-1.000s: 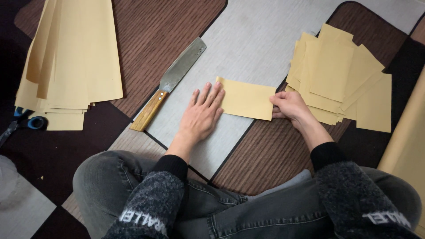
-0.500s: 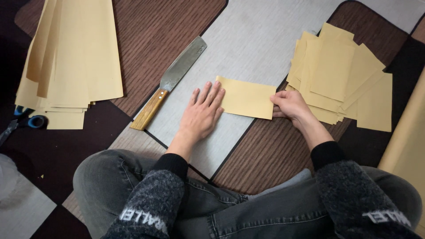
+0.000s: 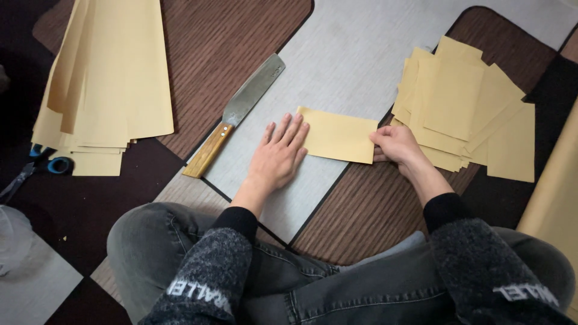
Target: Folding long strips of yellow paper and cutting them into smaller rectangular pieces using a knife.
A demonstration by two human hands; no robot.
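A folded yellow paper piece (image 3: 340, 135) lies flat on a grey floor panel (image 3: 337, 66). My left hand (image 3: 278, 153) rests palm down, fingers spread, with its fingertips on the paper's left edge. My right hand (image 3: 395, 145) pinches the paper's right edge between thumb and fingers. A broad knife (image 3: 238, 113) with a wooden handle lies on the grey panel just left of my left hand, untouched.
A loose pile of small yellow sheets (image 3: 466, 108) sits to the right. A stack of long yellow sheets (image 3: 105, 84) lies at far left, with blue-handled scissors (image 3: 42, 165) beside it. A yellow paper roll (image 3: 557, 192) runs along the right edge. My crossed legs (image 3: 301, 283) fill the foreground.
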